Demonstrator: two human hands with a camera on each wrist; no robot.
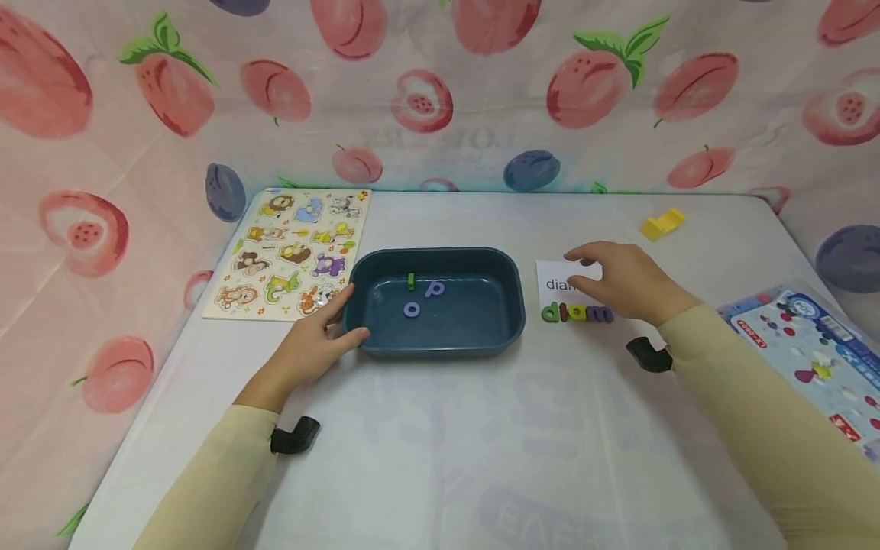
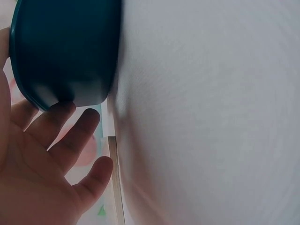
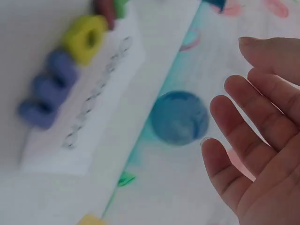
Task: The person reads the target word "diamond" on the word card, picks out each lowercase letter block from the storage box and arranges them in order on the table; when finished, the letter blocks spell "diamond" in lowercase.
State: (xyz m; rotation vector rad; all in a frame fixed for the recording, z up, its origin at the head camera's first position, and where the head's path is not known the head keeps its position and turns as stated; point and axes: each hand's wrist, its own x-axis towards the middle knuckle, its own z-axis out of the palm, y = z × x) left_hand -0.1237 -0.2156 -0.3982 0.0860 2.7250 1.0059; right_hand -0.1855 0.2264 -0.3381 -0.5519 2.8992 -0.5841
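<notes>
A dark blue-green plastic basin point(image 1: 440, 336) stands mid-table. Inside lie a purple letter p point(image 1: 435, 289), a purple ring-shaped letter o point(image 1: 406, 309) and a small green piece point(image 1: 411, 281). My left hand point(image 1: 311, 344) touches the basin's left end, thumb at the near corner, its fingers loosely spread in the left wrist view. To the right lies a white word card point(image 1: 550, 273), its printed word beginning "dia". Along its lower edge run letters: green d point(image 1: 550, 312), reddish i, yellow a and purple m point(image 1: 600, 314). My right hand point(image 1: 629, 283) hovers over the card, thumb and fingers apart, holding nothing.
An animal puzzle board point(image 1: 237, 302) lies left of the basin. A yellow plastic piece point(image 1: 662, 224) sits at the back right. At the right edge is a printed blue package point(image 1: 811, 359). A fruit-patterned cloth point(image 1: 481, 99) hangs behind the white table point(image 1: 440, 428).
</notes>
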